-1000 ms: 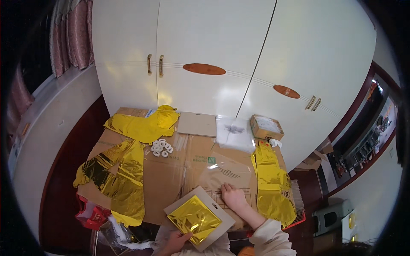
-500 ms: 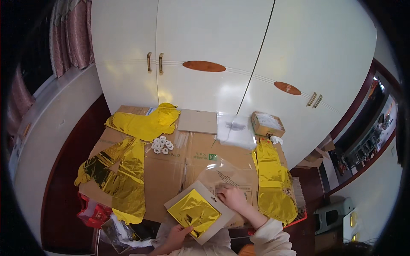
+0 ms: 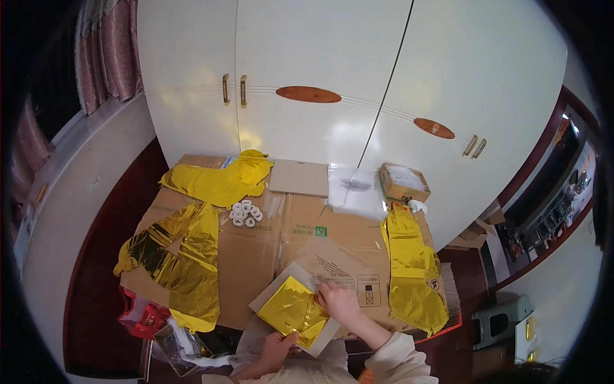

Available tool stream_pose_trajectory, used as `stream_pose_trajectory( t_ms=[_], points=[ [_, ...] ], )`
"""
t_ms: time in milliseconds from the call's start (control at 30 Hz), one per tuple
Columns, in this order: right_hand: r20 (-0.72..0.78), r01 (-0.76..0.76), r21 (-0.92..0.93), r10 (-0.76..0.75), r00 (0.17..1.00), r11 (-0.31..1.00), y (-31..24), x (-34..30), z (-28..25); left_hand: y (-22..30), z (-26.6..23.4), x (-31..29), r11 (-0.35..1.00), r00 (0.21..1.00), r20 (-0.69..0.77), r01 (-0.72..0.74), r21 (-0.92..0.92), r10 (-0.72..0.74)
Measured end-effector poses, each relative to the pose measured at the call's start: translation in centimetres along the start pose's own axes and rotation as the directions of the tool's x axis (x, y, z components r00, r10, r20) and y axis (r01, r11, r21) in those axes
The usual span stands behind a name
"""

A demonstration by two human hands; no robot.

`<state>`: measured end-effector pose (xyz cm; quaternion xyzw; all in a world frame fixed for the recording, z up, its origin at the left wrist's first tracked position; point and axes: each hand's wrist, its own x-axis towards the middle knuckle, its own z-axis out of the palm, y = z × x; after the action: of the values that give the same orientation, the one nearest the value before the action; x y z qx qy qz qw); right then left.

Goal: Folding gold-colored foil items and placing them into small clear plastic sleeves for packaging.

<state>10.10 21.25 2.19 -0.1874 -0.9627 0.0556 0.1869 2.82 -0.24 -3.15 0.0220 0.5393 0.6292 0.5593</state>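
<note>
A folded gold foil balloon (image 3: 284,307) lies on a square grey card (image 3: 272,288) near the front edge of the cardboard-covered table. Clear plastic of a bag (image 3: 320,256) spreads beyond the card's far side. My left hand (image 3: 276,351) grips the near corner of the card, its thumb on top of the foil. At the card's right edge, my right hand (image 3: 340,302) has its fingers closed at the plastic; exactly what they pinch is hidden. Flat gold foil balloons lie at the far left (image 3: 217,182), near left (image 3: 185,256) and right (image 3: 416,275).
White ribbon rolls (image 3: 245,214) sit in a cluster left of centre. Behind are a stack of grey cards (image 3: 299,178), a pile of clear bags (image 3: 355,192) and an open carton (image 3: 405,183). A red bag (image 3: 142,317) hangs by the left front edge. White cabinets (image 3: 307,45) stand behind.
My right hand has come down to the card's right edge, and the plastic there has flattened. The card with the gold foil has shifted slightly right and up in my left hand.
</note>
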Motion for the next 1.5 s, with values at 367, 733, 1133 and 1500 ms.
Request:
stream_pose_trajectory(
  t_ms=[367, 733, 1133, 1500],
  points=[
    [-0.035, 0.091, -0.094, -0.095, 0.995, 0.991, -1.6, 2.3, 0.7, 0.2, -0.5, -0.2, 1.000, 1.000, -0.014, 0.012, 0.010, -0.012],
    [-0.046, 0.153, -0.165, -0.162, 0.986, 0.974, -3.6, 3.1, 0.0, 1.2, -0.3, -0.3, 1.000, 0.998, -0.060, -0.013, -0.007, 0.013],
    [-0.044, 0.154, -0.201, -0.166, 0.985, 0.967, -4.2, 2.3, -0.8, 2.1, -0.4, -0.5, 0.994, 0.992, -0.059, -0.111, -0.016, 0.110],
    [-0.080, 0.161, -0.120, -0.171, 0.982, 0.980, -7.7, 0.5, -1.3, 3.3, 1.5, -1.0, 0.986, 0.987, 0.013, -0.163, 0.019, 0.163]
  ],
)
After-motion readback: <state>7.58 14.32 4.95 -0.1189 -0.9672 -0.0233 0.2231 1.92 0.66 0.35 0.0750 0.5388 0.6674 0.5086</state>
